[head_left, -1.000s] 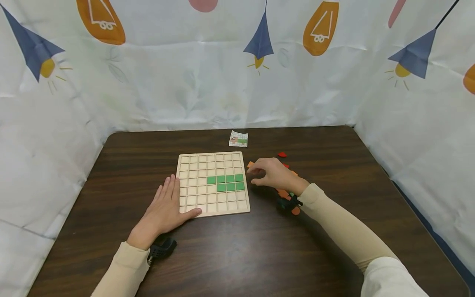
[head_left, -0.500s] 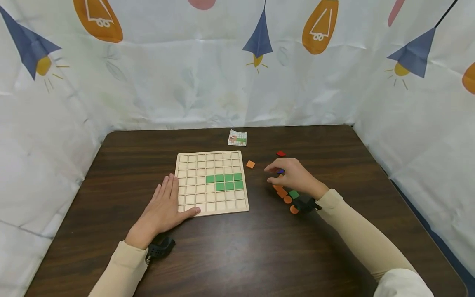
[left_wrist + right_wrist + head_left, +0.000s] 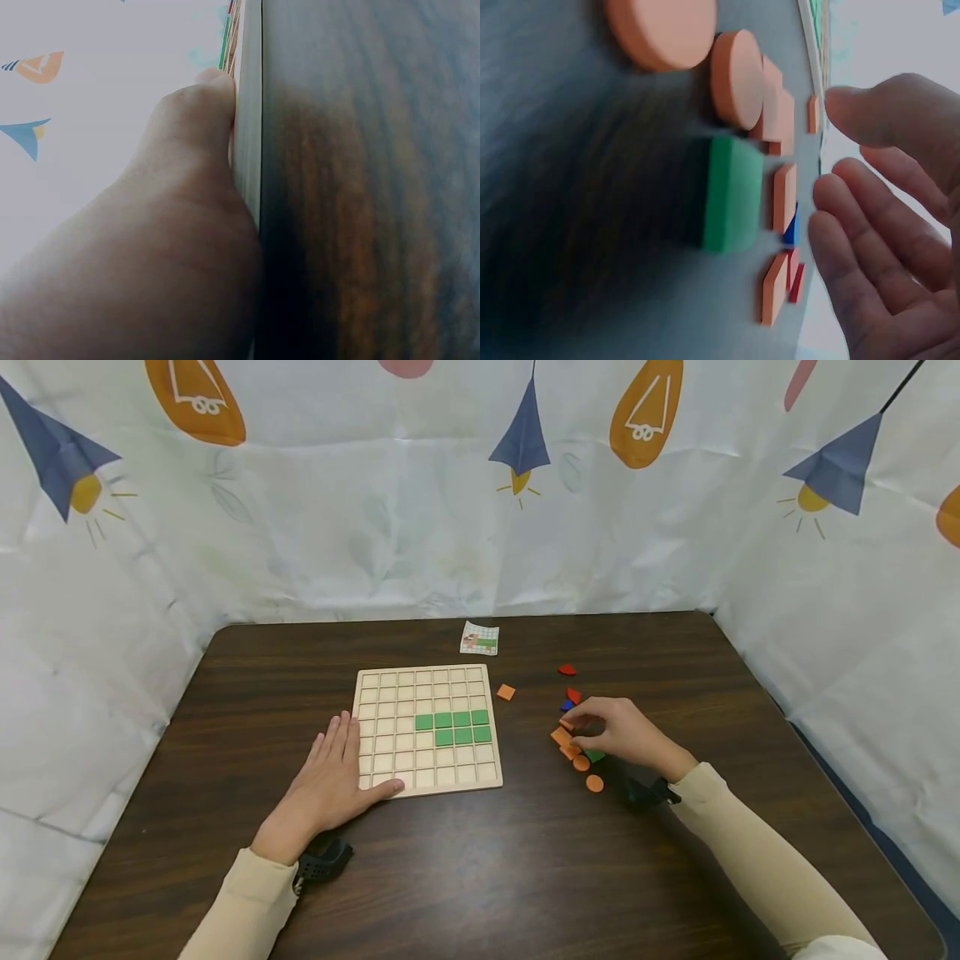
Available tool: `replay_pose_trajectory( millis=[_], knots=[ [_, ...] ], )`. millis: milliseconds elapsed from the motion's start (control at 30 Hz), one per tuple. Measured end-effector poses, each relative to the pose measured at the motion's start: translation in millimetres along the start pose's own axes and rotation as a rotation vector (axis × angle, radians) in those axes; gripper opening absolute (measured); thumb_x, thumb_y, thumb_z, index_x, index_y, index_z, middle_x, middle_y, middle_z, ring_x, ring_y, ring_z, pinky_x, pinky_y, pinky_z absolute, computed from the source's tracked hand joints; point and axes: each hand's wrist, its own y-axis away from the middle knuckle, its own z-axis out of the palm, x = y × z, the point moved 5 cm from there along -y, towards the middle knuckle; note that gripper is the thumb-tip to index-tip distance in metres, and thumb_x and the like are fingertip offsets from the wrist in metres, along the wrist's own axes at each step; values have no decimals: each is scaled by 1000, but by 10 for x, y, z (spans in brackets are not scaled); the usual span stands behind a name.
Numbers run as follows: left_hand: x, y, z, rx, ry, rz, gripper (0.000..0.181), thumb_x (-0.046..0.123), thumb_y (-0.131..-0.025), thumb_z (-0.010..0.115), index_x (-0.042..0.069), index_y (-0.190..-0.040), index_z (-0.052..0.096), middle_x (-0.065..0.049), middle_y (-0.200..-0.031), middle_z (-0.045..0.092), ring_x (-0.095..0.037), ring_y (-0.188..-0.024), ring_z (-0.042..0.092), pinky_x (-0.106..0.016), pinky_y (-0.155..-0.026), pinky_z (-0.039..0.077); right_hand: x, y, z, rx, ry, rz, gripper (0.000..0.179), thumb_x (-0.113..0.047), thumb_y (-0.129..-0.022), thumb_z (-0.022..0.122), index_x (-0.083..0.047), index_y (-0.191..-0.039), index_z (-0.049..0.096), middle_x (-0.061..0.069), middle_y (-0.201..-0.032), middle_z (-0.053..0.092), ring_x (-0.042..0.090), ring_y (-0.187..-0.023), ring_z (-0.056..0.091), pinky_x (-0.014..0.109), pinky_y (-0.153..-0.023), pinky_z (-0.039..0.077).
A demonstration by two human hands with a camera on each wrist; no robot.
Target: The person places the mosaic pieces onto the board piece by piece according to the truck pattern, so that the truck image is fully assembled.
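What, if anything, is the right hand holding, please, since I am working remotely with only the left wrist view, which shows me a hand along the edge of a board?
Observer: Nothing that I can see: in the right wrist view, the thumb and fingers of the right hand stand apart with nothing held between them.

Operator: Thank you, and would you kindly tell me what has been laid out?

Observer: Seven green tiles sit in two adjoining rows of the board, four in the farther row and three in the nearer one.
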Motion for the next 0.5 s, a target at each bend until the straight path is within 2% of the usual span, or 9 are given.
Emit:
replay_pose_trajectory(
  millis=[233,500],
  knots=[
    [5,-2,1,-2,6,0,129,83,-89,52,-11,-162,2,-33,-171,-1,-51,-161,4,-67,-129,11,182,154,-3,-49,3,81,38,-20,-88,84,-17,-124,73,-3,-117,77,16,-104,72,34,-90,61],
    [6,-11,2,-2,4,0,129,83,-89,53,-11,-162,2,-33,-171,-1,-51,-161,4,-67,-129,11,306,231,-3,-75,-23,83,36,-21,-88,83,-21,-123,73,-3,-122,76,15,-104,71,31,-89,60]
  ],
)
